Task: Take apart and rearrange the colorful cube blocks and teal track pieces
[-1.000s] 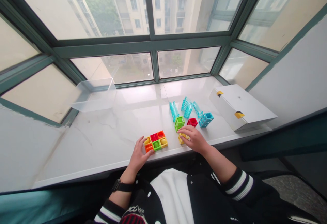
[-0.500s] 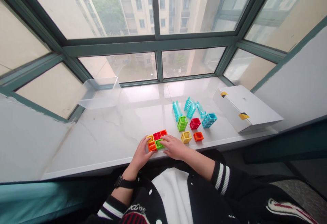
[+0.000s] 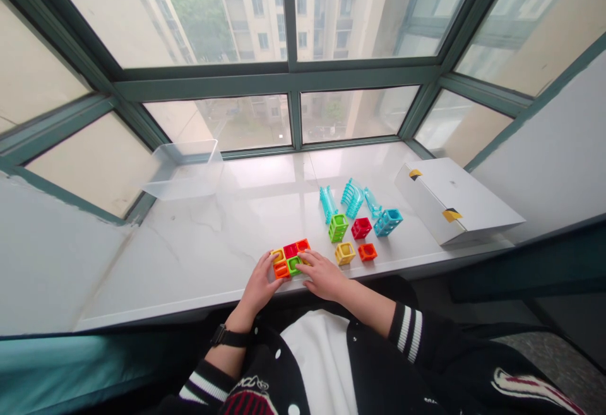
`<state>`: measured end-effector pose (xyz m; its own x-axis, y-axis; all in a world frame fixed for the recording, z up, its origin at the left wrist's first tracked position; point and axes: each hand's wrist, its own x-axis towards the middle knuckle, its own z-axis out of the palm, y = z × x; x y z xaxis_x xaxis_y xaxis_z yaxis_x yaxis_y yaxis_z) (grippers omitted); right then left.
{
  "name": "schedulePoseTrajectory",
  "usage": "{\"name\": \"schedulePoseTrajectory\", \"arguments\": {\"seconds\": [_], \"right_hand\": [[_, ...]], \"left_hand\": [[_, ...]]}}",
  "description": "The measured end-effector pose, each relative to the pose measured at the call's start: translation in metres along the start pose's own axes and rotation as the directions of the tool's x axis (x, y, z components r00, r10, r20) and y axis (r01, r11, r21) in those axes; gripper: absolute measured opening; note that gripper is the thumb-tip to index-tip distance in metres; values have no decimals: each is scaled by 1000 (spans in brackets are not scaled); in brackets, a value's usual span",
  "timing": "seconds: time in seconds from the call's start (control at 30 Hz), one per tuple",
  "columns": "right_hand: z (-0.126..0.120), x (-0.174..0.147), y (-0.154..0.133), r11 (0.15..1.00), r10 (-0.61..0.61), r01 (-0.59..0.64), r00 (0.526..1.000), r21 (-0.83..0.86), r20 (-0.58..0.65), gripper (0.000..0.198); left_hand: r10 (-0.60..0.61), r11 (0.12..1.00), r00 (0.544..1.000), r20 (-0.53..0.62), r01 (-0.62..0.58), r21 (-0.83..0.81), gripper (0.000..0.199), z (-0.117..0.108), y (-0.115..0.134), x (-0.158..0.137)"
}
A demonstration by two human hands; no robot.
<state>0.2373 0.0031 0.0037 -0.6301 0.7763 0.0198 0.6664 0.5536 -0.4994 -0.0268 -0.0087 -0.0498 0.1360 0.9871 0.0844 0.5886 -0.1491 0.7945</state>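
A flat cluster of joined toy blocks, in yellow, red, orange and green, lies near the front edge of the white sill. My left hand grips its left end, fingers at the yellow block and thumb by the orange one. On the right end, my right hand is closed over the blocks, its fingers hiding part of that side. Just right of my right hand stand a yellow block and an orange block. Behind them are a green block stack, a red block and a blue block stack.
Clear turquoise track pieces lie behind the loose blocks. A transparent plastic bin stands at the back left. At the right sits a white box with yellow-black tabs. Windows border the sill at the back.
Both hands stay on the block cluster, with only a slight shift of the right fingers. The loose blocks and track pieces have not moved.
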Motion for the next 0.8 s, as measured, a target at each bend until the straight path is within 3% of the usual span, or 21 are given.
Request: {"name": "schedulePoseTrajectory", "arguments": {"seconds": [0.37,0.6,0.8], "right_hand": [[2,1,-22,993,56,-46,994,-104,95,97],[5,9,-33,987,63,-49,994,-152,91,80],[3,10,-30,986,29,-9,992,-164,122,81]], "left_hand": [[-4,999,1000,30,3,51,64,-3,4,-1],[11,998,1000,25,-12,69,52,-5,2,2],[59,993,998,5,-59,105,50,-4,2,4]]}}
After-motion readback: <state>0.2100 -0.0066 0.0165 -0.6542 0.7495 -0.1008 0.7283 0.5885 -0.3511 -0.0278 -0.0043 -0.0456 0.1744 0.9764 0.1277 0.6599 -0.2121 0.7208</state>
